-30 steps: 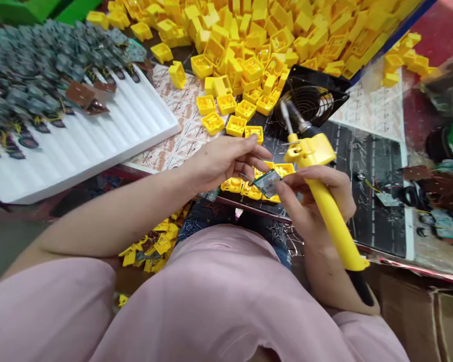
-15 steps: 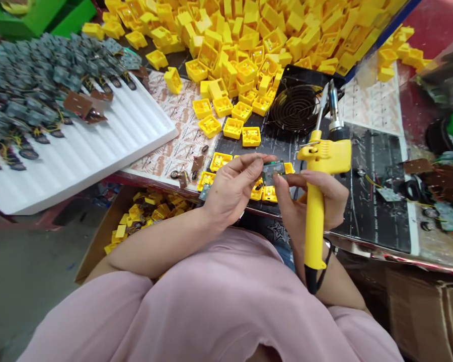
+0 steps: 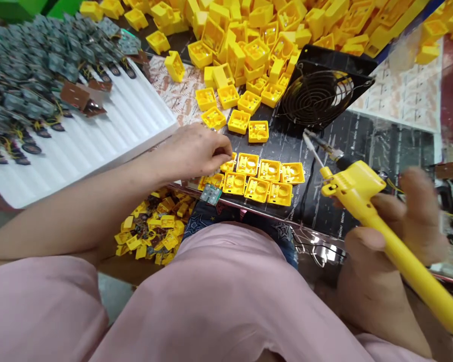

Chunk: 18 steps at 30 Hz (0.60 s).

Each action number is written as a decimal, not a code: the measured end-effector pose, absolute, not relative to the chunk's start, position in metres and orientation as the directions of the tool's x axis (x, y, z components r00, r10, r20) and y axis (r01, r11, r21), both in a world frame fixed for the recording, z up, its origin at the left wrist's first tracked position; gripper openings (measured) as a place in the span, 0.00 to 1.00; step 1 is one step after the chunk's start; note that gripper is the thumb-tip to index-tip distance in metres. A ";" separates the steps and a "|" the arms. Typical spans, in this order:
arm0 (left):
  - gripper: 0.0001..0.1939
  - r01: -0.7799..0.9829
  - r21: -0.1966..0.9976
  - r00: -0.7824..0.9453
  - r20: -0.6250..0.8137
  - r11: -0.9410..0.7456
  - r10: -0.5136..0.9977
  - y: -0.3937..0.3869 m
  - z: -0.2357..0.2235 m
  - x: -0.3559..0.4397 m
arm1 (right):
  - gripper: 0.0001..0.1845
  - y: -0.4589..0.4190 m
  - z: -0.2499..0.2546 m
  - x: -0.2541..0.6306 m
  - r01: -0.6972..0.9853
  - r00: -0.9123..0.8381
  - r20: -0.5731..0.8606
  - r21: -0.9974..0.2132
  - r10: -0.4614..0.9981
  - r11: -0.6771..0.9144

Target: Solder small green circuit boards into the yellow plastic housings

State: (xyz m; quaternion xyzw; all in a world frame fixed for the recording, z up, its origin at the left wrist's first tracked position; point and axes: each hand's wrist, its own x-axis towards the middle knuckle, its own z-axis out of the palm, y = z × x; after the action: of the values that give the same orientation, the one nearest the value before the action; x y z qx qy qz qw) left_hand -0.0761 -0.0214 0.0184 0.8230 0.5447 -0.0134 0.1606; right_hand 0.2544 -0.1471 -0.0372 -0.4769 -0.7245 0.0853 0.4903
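Note:
My left hand (image 3: pixel 196 151) reaches over the left end of two rows of open yellow plastic cases (image 3: pixel 257 189). Its fingers are curled together at a case there, and whatever they pinch is hidden. A small green circuit board (image 3: pixel 210 194) lies at the front edge of those rows, just below this hand. On the right, my right hand (image 3: pixel 392 226) holds a yellow soldering gun (image 3: pixel 366 206), partly blurred. The gun's handle crosses between thumb and fingers, and its metal tip points up and left toward a black fan (image 3: pixel 313 95).
A heap of yellow cases (image 3: pixel 256 53) fills the back of the bench. At left, a white foam sheet (image 3: pixel 124 130) bears many circuit boards with wires. Below the bench edge is a box of yellow parts (image 3: pixel 154 226). Brown boards (image 3: pixel 451 170) lie far right.
My hands have parted. The circuit board they held together no longer shows in them. My left hand has moved left to the cases; my right has swung right with the soldering gun, now tilted.

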 end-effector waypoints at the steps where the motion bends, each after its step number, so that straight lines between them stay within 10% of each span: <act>1: 0.17 0.916 0.187 0.393 -0.225 -0.356 0.892 -0.019 0.015 -0.070 | 0.37 -0.147 -0.036 0.252 0.632 0.033 0.656 -0.598 0.754 0.492; 5: 0.18 0.936 0.079 0.351 -0.284 -0.343 0.892 -0.015 0.003 -0.048 | 0.27 -0.133 -0.042 0.235 0.650 0.296 0.751 -0.612 0.591 0.452; 18: 0.17 0.905 0.023 0.411 -0.295 -0.424 0.863 -0.003 0.002 -0.043 | 0.17 -0.113 -0.056 0.204 0.587 -0.111 0.744 -0.485 0.659 0.648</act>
State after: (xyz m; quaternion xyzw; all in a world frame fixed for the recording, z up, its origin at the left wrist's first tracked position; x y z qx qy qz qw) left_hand -0.0428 -0.0026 0.0024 0.8352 0.5292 -0.1198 0.0896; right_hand 0.2036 -0.1134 -0.0564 -0.4183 -0.7446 0.0343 0.5190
